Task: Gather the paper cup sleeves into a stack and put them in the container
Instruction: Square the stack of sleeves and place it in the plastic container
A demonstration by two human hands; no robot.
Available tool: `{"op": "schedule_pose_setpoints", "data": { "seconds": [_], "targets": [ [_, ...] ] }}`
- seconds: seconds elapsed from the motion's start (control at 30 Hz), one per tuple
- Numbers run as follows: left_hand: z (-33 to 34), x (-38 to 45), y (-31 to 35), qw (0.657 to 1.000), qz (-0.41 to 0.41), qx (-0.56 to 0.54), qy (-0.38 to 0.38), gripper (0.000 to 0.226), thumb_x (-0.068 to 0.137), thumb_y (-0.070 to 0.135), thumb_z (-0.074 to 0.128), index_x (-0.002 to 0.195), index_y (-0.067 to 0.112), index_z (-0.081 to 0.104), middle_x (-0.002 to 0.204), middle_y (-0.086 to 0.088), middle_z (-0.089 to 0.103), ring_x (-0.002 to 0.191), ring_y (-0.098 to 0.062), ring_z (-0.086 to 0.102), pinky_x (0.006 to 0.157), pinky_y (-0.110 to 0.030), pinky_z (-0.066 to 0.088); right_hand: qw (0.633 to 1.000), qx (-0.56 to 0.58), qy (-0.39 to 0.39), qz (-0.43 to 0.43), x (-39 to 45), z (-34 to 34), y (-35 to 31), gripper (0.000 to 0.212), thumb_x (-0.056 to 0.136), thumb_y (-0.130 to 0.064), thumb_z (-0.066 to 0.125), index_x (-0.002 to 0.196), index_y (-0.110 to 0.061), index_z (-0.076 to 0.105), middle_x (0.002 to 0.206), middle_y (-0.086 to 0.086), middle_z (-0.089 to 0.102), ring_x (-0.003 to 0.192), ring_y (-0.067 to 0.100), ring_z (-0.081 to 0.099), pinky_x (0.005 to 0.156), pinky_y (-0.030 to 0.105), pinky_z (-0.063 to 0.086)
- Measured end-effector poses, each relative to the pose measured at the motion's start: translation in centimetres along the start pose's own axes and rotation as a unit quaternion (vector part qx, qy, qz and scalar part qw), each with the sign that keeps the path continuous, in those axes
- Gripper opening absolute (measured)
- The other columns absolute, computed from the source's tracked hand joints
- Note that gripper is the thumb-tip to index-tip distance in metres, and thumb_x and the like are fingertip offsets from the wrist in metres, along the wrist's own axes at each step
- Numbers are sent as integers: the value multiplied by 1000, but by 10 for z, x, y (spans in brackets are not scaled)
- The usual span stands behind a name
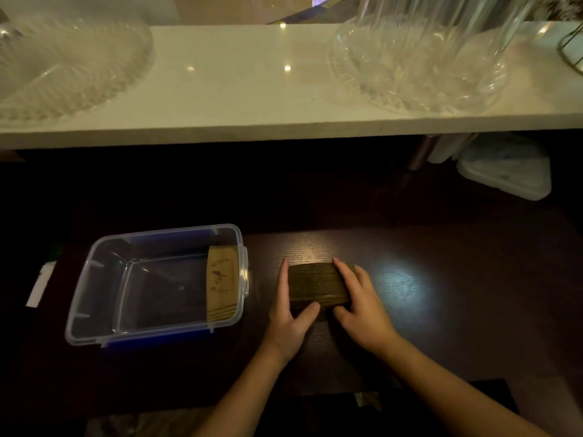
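Left hand [291, 313]: bare, no glove, no ring or other jewellery visible; four fingers and thumb in view. Left forearm [249, 383]: bare from the wrist to the lower picture edge, no sleeve, watch or band. Right hand [359, 302]: bare, no glove, no ring visible; nails too dim to make out. Right forearm [457, 383]: bare from the wrist to the lower picture edge, no sleeve, watch or band.

Sleeve [221, 280] in container [94, 257]: print illegible (bird logo).
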State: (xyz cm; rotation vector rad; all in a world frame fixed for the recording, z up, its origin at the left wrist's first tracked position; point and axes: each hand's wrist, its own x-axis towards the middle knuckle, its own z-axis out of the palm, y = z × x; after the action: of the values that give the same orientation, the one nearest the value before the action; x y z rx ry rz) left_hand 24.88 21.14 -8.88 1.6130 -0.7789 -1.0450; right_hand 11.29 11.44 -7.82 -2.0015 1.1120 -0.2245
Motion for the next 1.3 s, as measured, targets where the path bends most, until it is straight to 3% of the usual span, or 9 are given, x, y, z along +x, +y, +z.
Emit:
{"op": "schedule_pose_setpoints", "data": {
  "seconds": [0.13, 0.27, 0.43, 0.6, 0.77, 0.87, 0.97, 1.2, 1.3],
  "targets": [
    [-4, -3, -6, 996, 23, 81, -35, 103, 74, 17, 65, 146, 46, -2, 151, 9, 24, 133, -2, 34, 101, -13, 33, 1000, 9, -6, -7, -6, 2, 3, 88, 81, -5, 62, 151, -37, 18, 147, 0, 27, 119, 6, 41, 90, 10, 34],
    [4, -1, 8, 997, 1, -79, -1, 76, 85, 11, 54, 133, 53, 12, 139, 22, 31, 117, 13, 45, 89, -9, 43, 1000, 7, -4, -1, -3, 2, 2, 91, 81, -4, 59, 152, -36, 12, 149, 2, 24, 113, 5, 40, 92, 17, 38],
    [12, 1, 3, 996, -11, -80, 49, 53, 91, 38, 44, 131, 61, 18, 160, 2, 19, 143, -14, 26, 117, -43, 27, 999, 42, 2, 5, -1, 3, 5, 96, 77, 2, 63, 152, -30, 13, 145, 2, 31, 104, -8, 41, 84, -5, 32],
    [12, 2, -2, 996, -19, -64, 52, 52, 85, 55, 45, 127, 74, 20, 159, 7, 22, 144, -11, 24, 117, -48, 24, 982, 165, 30, 87, 1, -1, 8, 102, 72, 3, 69, 151, -34, 16, 127, 4, 56, 100, 17, 63, 82, 26, 52],
    [8, 1, 17, 978, -58, -190, 63, 64, 94, 22, 56, 143, 47, 22, 149, 6, 27, 133, -11, 35, 100, -27, 42, 977, 193, 18, 84, 4, -21, -23, 70, 64, 0, 72, 124, -24, 46, 105, 8, 59, 72, 11, 60, 52, 15, 50],
    [-1, -3, 34, 961, -68, -266, 19, 104, 67, 14, 76, 144, 46, 15, 130, 13, 44, 117, -11, 51, 96, -33, 47, 954, 293, 22, 60, 6, -39, -43, 60, 53, -4, 62, 112, -15, 53, 90, 0, 61, 76, 10, 58, 58, 23, 51],
    [-10, -17, 46, 973, -67, -220, -19, 112, 60, 11, 79, 142, 49, 14, 123, 14, 48, 117, -11, 54, 93, -30, 49, 925, 377, -1, 42, 5, -50, -57, 63, 52, 2, 54, 114, -7, 55, 89, 3, 60, 82, 22, 56, 59, 34, 48],
    [-21, -48, 65, 963, -122, -239, 16, 63, 58, 21, 83, 115, 22, 58, 108, -6, 72, 99, -22, 69, 81, -36, 57, 829, 546, -90, 79, -8, -39, -74, 79, 60, -4, 65, 135, -20, 49, 117, 20, 59, 105, 37, 61, 82, 46, 55],
    [-28, -60, 69, 952, -153, -262, 32, 62, 57, 22, 84, 114, 22, 58, 110, -9, 71, 101, -27, 68, 88, -45, 56, 843, 518, -121, 76, -18, -22, -87, 89, 49, -13, 76, 134, -22, 48, 115, 22, 61, 100, 37, 66, 78, 47, 59]
  ]
}}
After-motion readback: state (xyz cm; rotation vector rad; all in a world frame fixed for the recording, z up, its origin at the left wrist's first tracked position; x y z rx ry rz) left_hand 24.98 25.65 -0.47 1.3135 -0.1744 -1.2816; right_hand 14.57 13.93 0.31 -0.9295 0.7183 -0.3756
